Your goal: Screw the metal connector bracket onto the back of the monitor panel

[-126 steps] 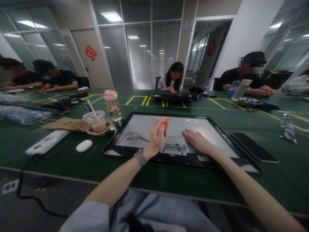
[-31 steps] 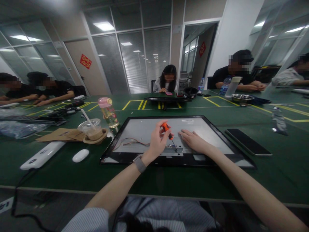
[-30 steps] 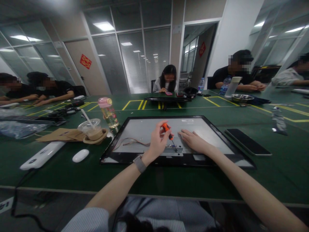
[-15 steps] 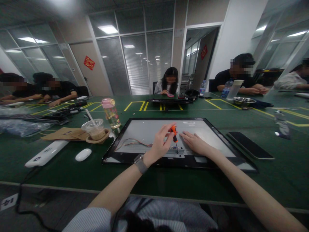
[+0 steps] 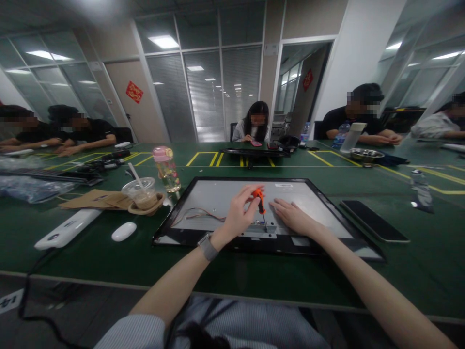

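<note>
My left hand (image 5: pixel 242 209) is closed around the orange and black handle of a screwdriver (image 5: pixel 260 201). The screwdriver leans slightly, and its tip meets a narrow metal bracket (image 5: pixel 271 230) along the near side of a flat panel (image 5: pixel 240 190). That panel, grey-backed with a black frame, looks like a display lying face down. With fingers stretched out, my right hand (image 5: pixel 292 214) rests flat on the grey back, just right of the screwdriver. A thin multicoloured cable (image 5: pixel 203 214) lies across the panel to the left of my left hand.
Left of the panel are a white mouse (image 5: pixel 124 231), a long white device (image 5: pixel 69 229), a plastic cup (image 5: pixel 140 190) and a pink-lidded bottle (image 5: pixel 166 168). A black phone-like slab (image 5: pixel 374 220) lies to the right. Several people sit around the green table (image 5: pixel 232 274).
The screwdriver handle has turned a little in my left hand, and the fingers have shifted on it. My right hand stays flat on the panel. The view has moved slightly.
</note>
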The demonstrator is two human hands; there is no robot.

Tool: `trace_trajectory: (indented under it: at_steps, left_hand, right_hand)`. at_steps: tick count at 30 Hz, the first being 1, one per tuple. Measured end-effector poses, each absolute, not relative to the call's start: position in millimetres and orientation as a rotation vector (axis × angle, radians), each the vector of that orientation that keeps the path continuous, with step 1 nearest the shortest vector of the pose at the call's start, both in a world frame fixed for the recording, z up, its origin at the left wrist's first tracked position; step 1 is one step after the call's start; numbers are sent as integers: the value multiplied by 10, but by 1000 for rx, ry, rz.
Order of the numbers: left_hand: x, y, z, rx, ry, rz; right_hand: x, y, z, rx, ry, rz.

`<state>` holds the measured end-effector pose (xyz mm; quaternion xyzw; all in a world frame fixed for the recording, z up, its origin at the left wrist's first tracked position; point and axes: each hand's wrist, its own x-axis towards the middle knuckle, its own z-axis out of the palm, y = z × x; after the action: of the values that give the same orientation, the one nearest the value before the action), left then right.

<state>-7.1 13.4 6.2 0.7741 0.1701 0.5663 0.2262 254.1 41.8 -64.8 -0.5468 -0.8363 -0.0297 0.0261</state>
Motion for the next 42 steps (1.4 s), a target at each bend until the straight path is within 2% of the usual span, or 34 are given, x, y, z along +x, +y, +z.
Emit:
trace_trajectory:
  at_steps: [5,12,18,35,42]
  left_hand:
    - [-118,229,59,2146,546,1650]
    - [-177,315,59,2118,456,1453]
    - [-164,257,102,2214,520,1571]
    - [-183,277,94,2089,436,1459]
    - [-194,275,123,2220,532,1561]
  right_hand:
    - [2546,405,-632,-1694,-2547,-48]
    - [2561,432,-641,-1700,-2543,3]
    - [2563,423,-633,-1678,-2578,-53]
    - [2491,361,-535,-1729,-2555,-17]
    - [2489,343,-532,-1730,-2537,6]
